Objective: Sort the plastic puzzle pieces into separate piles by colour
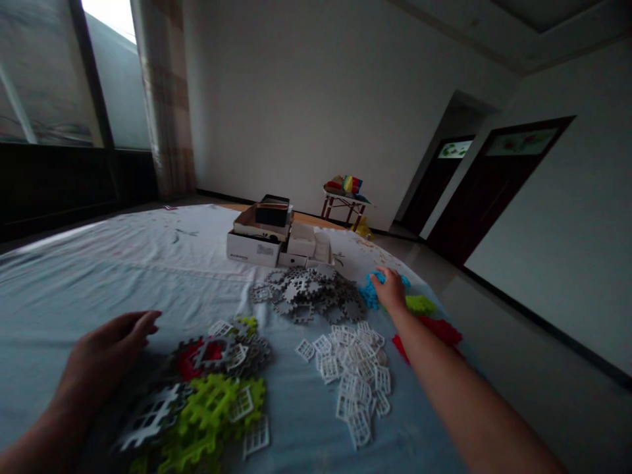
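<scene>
My right hand (pixel 391 291) reaches across to a small pile of blue interlocking pieces (pixel 369 294). Its thumb and fingers are bent round blue pieces at the top of that pile; exactly how many is hidden. My left hand (pixel 111 350) hovers at the left with fingers loosely bent and nothing seen in it. Beside it lies a mixed heap: lime-green toothed pieces (pixel 207 411), red pieces (pixel 190 361), grey ones (pixel 254 355) and a few white window frames (pixel 241 403). White plastic window frames (pixel 353 368) are spread in the middle, nearer me than the grey toothed tiles (pixel 309 293).
Open cardboard boxes (pixel 254 250) and white trays (pixel 302 240) stand behind the grey pile. Lime-green pieces (pixel 419 304) and red pieces (pixel 444 331) lie near the right edge of the cloth-covered table (pixel 148 263). Beyond is a small side table (pixel 345 196).
</scene>
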`<state>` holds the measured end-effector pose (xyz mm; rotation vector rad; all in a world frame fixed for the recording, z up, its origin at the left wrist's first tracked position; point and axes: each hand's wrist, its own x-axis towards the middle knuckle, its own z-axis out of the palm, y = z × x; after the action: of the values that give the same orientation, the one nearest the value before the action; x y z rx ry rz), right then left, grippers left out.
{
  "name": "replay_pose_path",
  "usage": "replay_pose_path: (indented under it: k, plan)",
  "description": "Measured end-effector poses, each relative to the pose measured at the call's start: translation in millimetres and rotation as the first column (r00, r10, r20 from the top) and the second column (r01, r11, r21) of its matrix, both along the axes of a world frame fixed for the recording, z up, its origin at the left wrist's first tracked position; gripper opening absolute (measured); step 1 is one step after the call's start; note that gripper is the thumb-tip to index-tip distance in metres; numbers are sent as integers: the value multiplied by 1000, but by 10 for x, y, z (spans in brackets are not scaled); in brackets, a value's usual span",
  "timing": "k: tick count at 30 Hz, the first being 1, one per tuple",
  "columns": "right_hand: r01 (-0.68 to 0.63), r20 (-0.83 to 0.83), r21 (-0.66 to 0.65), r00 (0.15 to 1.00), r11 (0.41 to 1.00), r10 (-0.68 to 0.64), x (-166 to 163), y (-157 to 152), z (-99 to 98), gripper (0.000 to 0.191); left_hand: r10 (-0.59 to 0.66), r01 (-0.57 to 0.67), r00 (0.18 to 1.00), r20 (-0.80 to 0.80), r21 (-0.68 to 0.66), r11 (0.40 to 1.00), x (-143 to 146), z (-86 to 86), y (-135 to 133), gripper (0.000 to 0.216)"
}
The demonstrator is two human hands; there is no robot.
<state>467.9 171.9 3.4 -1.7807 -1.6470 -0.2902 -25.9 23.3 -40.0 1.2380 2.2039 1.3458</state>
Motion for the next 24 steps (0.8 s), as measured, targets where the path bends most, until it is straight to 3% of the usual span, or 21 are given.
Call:
replay_pose_path:
  k: [2, 5, 11, 14, 17, 20, 24]
  plan:
    - [-211, 6, 113, 977, 971, 211, -267, -105, 35, 31, -30, 33, 997, 74, -37, 999, 96, 114, -65, 47]
    - [-507, 25, 193, 859, 840, 512, -795, -374, 118, 25, -62, 64, 993, 99, -21, 998, 129, 117, -76, 49]
    - [-832, -10, -46, 554, 553, 832, -1860, -1086, 185, 16, -78, 70, 990, 121, 71, 995, 64, -24, -30, 50]
    - [-872, -22, -183, 466, 455, 885, -2200, -1277, 116, 23, -88, 77, 988, 126, 84, 993, 77, -8, -40, 50]
    - [-868, -36, -290, 431, 403, 902, -2397, -1337, 35, 36, -95, 83, 987, 129, 96, 992, 82, 3, -48, 50]
    - [-849, -54, -364, 429, 382, 902, -2495, -1339, -28, 41, -96, 82, 986, 137, 109, 991, 66, -22, -38, 51]
    - [-834, -82, -371, 467, 408, 880, -2514, -1350, -51, 26, -108, 89, 982, 153, 123, 988, 48, -60, -16, 51]
